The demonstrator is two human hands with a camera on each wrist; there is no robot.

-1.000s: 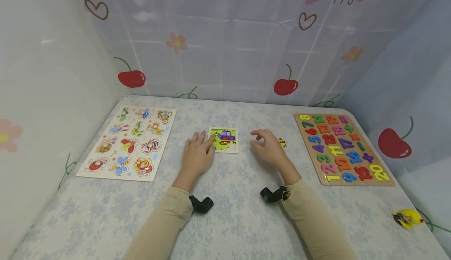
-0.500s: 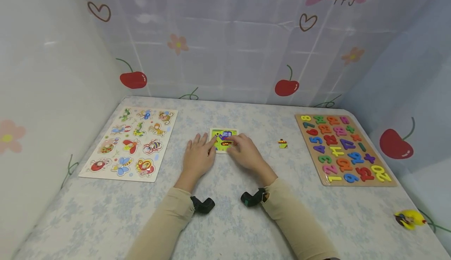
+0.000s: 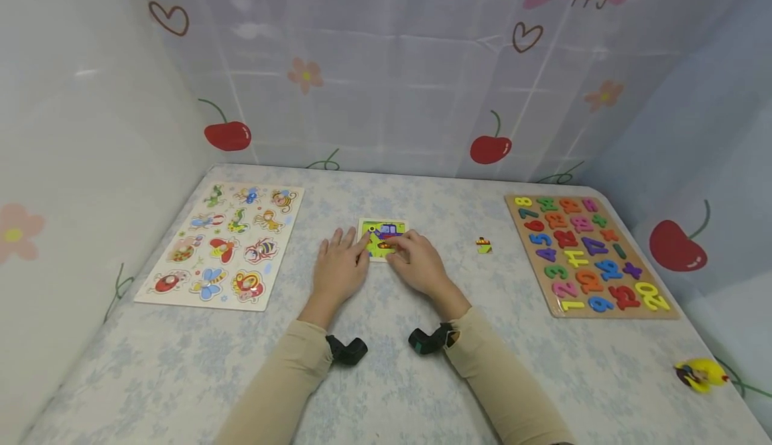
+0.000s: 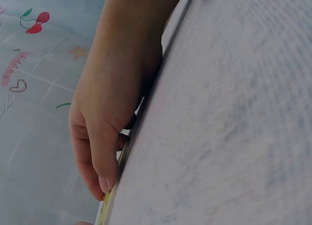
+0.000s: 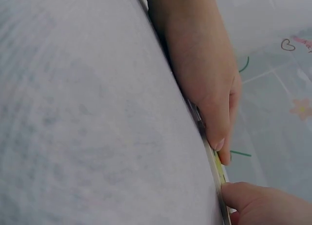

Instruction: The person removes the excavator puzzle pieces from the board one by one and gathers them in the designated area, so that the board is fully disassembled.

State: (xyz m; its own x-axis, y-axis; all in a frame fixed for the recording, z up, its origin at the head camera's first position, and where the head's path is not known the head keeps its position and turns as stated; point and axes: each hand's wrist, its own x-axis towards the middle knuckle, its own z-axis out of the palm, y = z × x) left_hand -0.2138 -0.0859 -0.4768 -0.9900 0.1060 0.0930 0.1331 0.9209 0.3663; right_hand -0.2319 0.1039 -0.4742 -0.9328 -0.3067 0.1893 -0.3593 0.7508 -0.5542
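A small jigsaw puzzle (image 3: 376, 252) with a purple digger on green lies flat in a pale frame at the table's middle. My left hand (image 3: 340, 269) rests at its left side, fingers spread and straight, with the index finger and thumb on the picture's left edge. From the right, my right hand (image 3: 421, 267) reaches over the puzzle; its thumb and index finger pinch a puzzle piece with the digger's track, partly hidden by them. A loose puzzle piece (image 3: 484, 246) lies to the right. In the right wrist view, both the right hand (image 5: 207, 88) and left hand (image 5: 263, 205) touch the puzzle's edge.
An insect puzzle board (image 3: 226, 244) lies to the left. On the right is a wooden number board (image 3: 588, 257) with coloured digits. A yellow toy (image 3: 701, 374) sits near the table's right edge. A printed curtain (image 3: 386, 96) stands behind the table.
My right hand has moved left from beside the loose piece onto the puzzle, with its fingertips now at the lower right of the picture. My left hand has stayed in place.
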